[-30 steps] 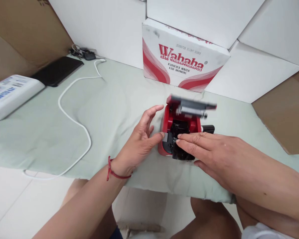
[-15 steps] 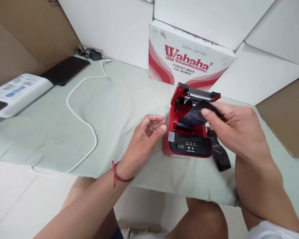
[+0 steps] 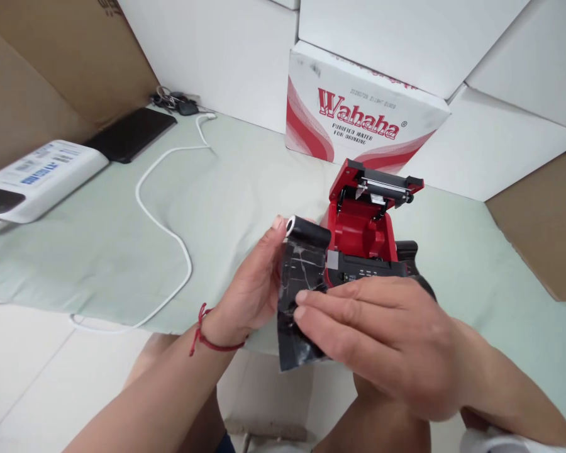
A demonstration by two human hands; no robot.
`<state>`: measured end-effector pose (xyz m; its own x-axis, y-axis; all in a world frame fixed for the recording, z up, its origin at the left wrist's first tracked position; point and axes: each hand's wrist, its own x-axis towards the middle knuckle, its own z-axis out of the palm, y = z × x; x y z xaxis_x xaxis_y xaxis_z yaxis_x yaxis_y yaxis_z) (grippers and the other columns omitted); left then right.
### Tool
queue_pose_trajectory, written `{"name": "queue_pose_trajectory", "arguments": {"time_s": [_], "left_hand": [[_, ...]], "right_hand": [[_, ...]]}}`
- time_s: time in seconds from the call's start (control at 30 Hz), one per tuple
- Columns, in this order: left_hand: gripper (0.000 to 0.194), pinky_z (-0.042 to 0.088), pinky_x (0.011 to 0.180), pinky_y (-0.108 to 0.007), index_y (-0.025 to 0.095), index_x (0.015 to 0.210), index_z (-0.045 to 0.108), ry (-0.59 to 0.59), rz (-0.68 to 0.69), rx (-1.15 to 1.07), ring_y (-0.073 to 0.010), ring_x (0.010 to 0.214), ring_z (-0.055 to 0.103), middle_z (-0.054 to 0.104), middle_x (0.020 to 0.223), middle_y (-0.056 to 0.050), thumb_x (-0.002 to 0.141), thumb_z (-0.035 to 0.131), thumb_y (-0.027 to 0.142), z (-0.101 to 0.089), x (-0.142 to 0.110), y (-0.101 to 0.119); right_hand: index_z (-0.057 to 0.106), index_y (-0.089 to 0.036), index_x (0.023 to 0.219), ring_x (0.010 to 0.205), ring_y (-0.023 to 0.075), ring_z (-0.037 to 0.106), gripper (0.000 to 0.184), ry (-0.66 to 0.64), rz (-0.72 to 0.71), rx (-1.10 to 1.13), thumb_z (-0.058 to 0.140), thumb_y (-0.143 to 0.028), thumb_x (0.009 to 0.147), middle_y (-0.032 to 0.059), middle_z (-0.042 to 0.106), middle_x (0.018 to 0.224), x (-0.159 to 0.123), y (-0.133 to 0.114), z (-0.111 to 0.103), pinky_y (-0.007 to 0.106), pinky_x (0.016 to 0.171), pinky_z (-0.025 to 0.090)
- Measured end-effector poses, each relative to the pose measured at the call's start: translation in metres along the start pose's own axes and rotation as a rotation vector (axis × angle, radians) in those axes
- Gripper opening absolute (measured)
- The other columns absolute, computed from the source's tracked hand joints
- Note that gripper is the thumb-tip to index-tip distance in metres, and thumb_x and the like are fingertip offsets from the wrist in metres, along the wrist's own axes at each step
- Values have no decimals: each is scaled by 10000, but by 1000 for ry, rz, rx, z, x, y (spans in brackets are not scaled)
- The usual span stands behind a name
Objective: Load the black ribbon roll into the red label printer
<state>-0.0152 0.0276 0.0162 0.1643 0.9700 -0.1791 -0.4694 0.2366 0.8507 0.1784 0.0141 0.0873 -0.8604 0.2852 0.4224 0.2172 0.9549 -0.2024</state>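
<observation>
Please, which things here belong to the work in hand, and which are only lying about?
In the work:
black film roll, in the left hand, under right-hand fingers
red machine, lid open
probably the black piece beside it

Apparently just lying about:
white cable
keys
flat black device
white device
Wahaha box

glossy black film (image 3: 300, 314), creased; matt green cloth (image 3: 231, 182); smooth red plastic printer shell (image 3: 356, 231).

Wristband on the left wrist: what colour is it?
The wristband is red; it shows best in the head view.
</observation>
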Motion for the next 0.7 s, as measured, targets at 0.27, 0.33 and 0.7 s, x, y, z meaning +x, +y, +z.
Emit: {"name": "queue_pose_trajectory", "arguments": {"time_s": [0.27,0.33,0.7], "left_hand": [[394,485,558,-244,227,951,582,132,-71,80,-128,588,592,636,739,51,797,883,431,-15,11,3],[369,432,543,-249,222,882,565,122,-90,270,-136,578,554,599,698,44,830,828,476,-23,16,1],[481,544,778,-448,177,1411,607,388,81,1576,-407,1170,650,708,1230,-165,1006,587,435,-40,25,-7]], "right_hand": [[747,-277,1252,820,164,818,238,-52,429,-87,585,-249,1080,-1,868,1077,-20,25,-48,270,734,650],[778,-325,1070,617,161,741,181,-70,649,-153,598,-305,1068,-44,832,855,-40,55,-64,299,574,594],[840,-271,1056,911,324,774,324,-740,978,-63,771,-320,744,83,829,1065,-86,164,-38,391,742,588]]}}
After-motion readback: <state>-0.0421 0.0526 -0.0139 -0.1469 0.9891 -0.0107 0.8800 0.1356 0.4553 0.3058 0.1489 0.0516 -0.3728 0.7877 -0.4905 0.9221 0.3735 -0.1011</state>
